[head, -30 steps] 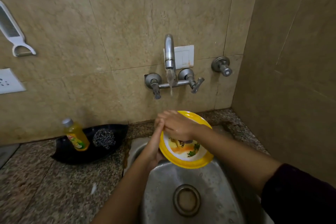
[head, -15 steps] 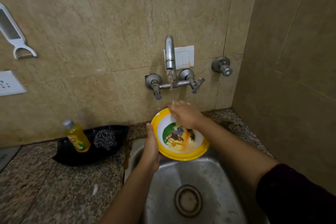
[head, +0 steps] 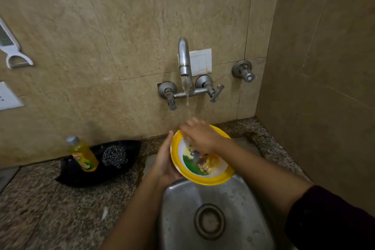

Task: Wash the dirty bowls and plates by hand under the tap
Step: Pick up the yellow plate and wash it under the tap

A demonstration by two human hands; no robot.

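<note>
L hand (head: 164, 161) fingers curl round plate (head: 213, 181) rim below tap (head: 184, 61); R hand (head: 200, 136) fingers too blurred to tell. Hold plate tilted into stream.

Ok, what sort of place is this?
Most likely a home kitchen's washing-up corner: a stainless steel sink set in a speckled granite counter, a wall-mounted metal tap running above a yellow-rimmed plate, and a yellow dish-soap bottle.

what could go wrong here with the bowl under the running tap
1. The left hand holds the wet yellow bowl by one edge, tilted over the sink. As the right hand rubs inside, the bowl might slip and drop.
2. Water from the tap lands near the bowl's far rim, so it may splash onto the granite counter.
</note>
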